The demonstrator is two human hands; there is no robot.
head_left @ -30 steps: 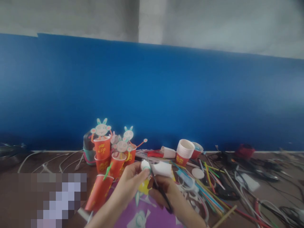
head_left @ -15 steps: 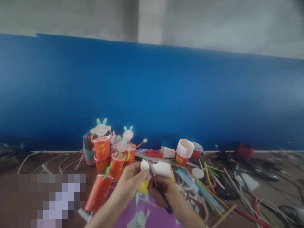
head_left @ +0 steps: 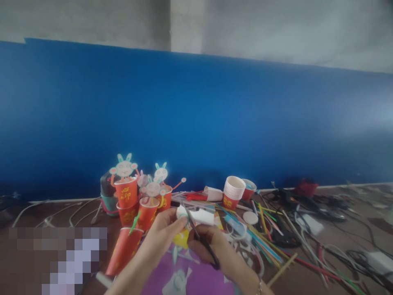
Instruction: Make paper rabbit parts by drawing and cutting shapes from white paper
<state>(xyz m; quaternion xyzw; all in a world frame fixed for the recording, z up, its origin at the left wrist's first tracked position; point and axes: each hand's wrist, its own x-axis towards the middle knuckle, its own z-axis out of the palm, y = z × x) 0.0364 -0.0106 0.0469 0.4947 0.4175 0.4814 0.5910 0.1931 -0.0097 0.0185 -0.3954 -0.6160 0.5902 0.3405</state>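
My left hand [head_left: 167,229] pinches a piece of white paper [head_left: 201,215] with a green line drawn on it. Black-handled scissors [head_left: 204,241] are in my right hand [head_left: 211,243], their blades at the paper close to my left fingertips. Beneath both hands lies a purple sheet [head_left: 199,274] with paper offcuts and a cut piece with green drawing [head_left: 176,282]. A bit of yellow [head_left: 181,238] shows between the hands. To the left, paper rabbit figures [head_left: 124,168] stand in red paper cups [head_left: 126,192].
Behind my hands stand a stack of paper cups [head_left: 233,192] and a cup on its side [head_left: 213,193]. Coloured sticks [head_left: 267,246] and white scraps spread to the right, with cables [head_left: 334,250] beyond. A tilted red cup [head_left: 125,250] is by my left forearm. A blue partition [head_left: 196,123] closes off the back.
The whole view has shifted slightly, so things appear a little further left. Both hands keep their hold on the paper and scissors.
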